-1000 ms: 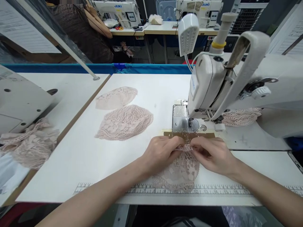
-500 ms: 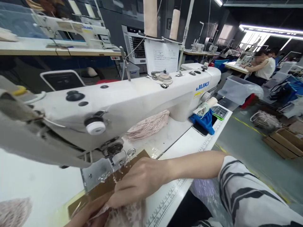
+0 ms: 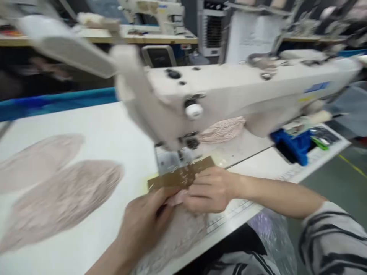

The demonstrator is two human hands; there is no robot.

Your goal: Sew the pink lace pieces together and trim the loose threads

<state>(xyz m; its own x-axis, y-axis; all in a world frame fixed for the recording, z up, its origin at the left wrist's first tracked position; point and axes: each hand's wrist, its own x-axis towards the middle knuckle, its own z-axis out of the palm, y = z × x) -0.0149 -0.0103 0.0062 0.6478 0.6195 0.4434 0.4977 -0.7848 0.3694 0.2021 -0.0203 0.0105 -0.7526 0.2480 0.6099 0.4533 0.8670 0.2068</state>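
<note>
My left hand (image 3: 146,215) and my right hand (image 3: 210,189) meet in front of the sewing machine's needle area. Between them they pinch the edge of a pale pink lace piece (image 3: 177,236), which hangs toward me over the table's front. Just beyond my fingers a brown taped strip (image 3: 169,179) lies across the machine bed, below the presser foot (image 3: 181,152). The white sewing machine (image 3: 243,88) stretches from the middle to the right. Motion blur hides fine detail at the fingertips.
Oval stacks of pink lace (image 3: 65,198) lie on the table at left. More folded lace (image 3: 223,130) sits under the machine arm. A blue cloth (image 3: 296,145) rests at right. Behind stand another sewing machine (image 3: 160,17) and an air cooler (image 3: 213,30).
The view has swung left, bringing the lace stacks and my whole left hand into sight. My right hand has drawn back slightly from the needle area; both hands still grip the lace.
</note>
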